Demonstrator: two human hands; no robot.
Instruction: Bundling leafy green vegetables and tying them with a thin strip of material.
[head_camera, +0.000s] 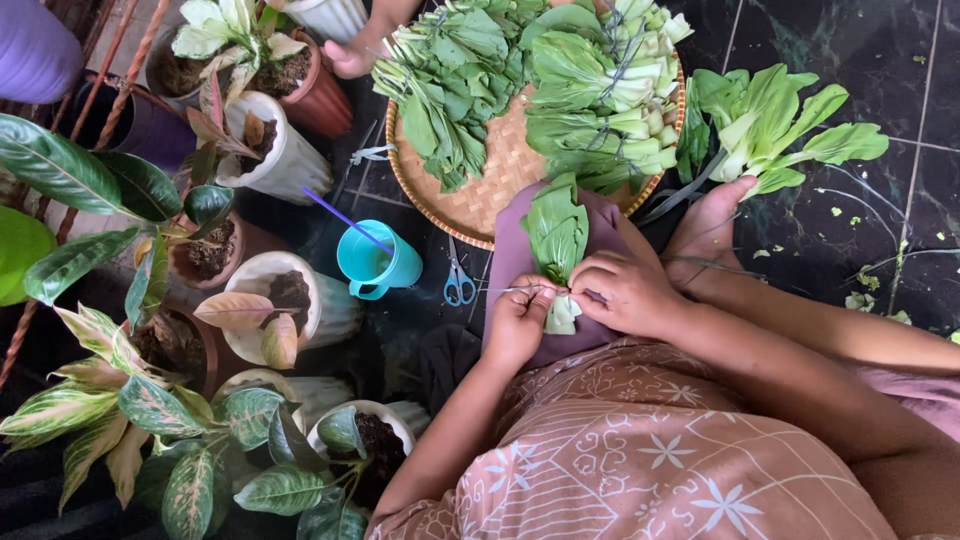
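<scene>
Two hands met over the lap: the left hand and the right hand were both pinched shut on the pale stem end of a bunch of greens, which lay on a purple cloth across the knee, a thin tie between the fingers. The binding step looked to be in hand; pulling it snug would call for a steady pinch without crushing the stalks. Just beyond lay blue scissors and a teal cup; farther off, a woven tray held tied bundles.
</scene>
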